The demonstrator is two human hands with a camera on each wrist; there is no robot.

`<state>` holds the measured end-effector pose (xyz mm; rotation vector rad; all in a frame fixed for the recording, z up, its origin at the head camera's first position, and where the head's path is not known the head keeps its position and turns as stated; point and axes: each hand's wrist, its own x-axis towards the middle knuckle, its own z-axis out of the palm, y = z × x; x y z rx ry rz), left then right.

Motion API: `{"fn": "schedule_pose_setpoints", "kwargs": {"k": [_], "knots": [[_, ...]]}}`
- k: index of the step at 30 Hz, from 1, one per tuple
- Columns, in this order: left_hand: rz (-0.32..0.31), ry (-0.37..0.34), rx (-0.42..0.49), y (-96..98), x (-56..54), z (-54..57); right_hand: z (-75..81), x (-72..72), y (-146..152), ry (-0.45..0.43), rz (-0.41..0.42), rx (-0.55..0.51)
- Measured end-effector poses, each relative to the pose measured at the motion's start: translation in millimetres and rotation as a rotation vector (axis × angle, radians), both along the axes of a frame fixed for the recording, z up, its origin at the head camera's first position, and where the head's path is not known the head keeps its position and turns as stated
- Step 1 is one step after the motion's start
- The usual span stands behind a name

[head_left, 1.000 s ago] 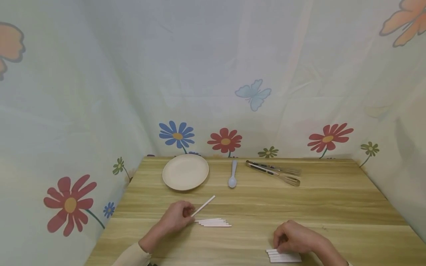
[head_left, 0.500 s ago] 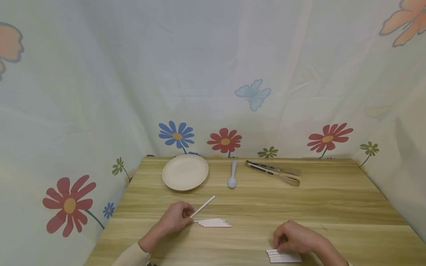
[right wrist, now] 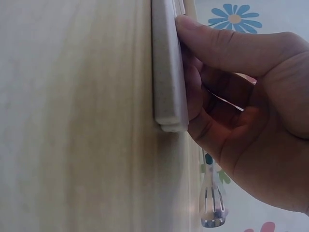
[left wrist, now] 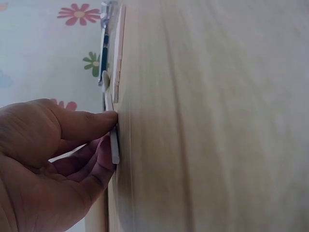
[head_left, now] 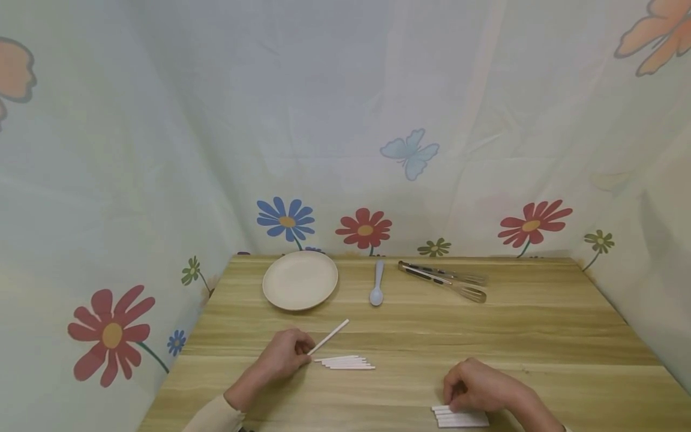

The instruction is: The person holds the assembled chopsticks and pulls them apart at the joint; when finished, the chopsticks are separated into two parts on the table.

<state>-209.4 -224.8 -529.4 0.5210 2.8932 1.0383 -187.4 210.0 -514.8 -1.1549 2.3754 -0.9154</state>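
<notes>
My left hand point(head_left: 286, 353) pinches one end of a thin white stick point(head_left: 330, 336), which slants away to the right over the table. In the left wrist view, thumb and fingertips grip that stick point(left wrist: 114, 147) close to the wood. Just right of this hand lies a fanned group of several white sticks point(head_left: 349, 362). At the front right, my right hand point(head_left: 482, 384) has curled fingers and thumb on the far edge of a second row of white sticks point(head_left: 461, 419). The right wrist view shows the thumb tip against a white stick point(right wrist: 168, 72); the fingertips are partly hidden behind it.
Along the back of the wooden table point(head_left: 540, 324) lie a round cream plate point(head_left: 300, 280), a pale blue-grey spoon point(head_left: 377, 283) and metal tongs point(head_left: 442, 279). Flower-printed cloth point(head_left: 335, 120) hangs behind the table and at both sides.
My left hand has shifted very slightly left with its stick, which tilts a little lower. The right hand and both groups of sticks look unmoved.
</notes>
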Motion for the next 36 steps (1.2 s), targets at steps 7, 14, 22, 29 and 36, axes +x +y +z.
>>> {"fn": "schedule_pose_setpoints", "kwargs": {"k": [7, 14, 22, 29, 36], "knots": [[-0.01, 0.006, 0.006, -0.1, -0.1, -0.4, 0.9, 0.5, -0.1, -0.008, -0.001, 0.001], [-0.015, 0.015, -0.001, 0.0, -0.4, 0.6, 2.6, 0.3, -0.7, 0.012, 0.004, 0.012], [-0.01, 0.049, -0.021, -0.2, -3.4, -2.1, 2.1, -0.3, 0.5, 0.004, 0.006, 0.021], [-0.018, 0.066, -0.005, 0.3, -4.3, -0.7, 3.5, -2.0, 1.3, 0.006, 0.024, 0.024], [-0.005, 0.037, -0.001, 2.2, -5.8, 4.3, 5.3, -3.3, 0.7, 0.053, 0.02, 0.004]]}}
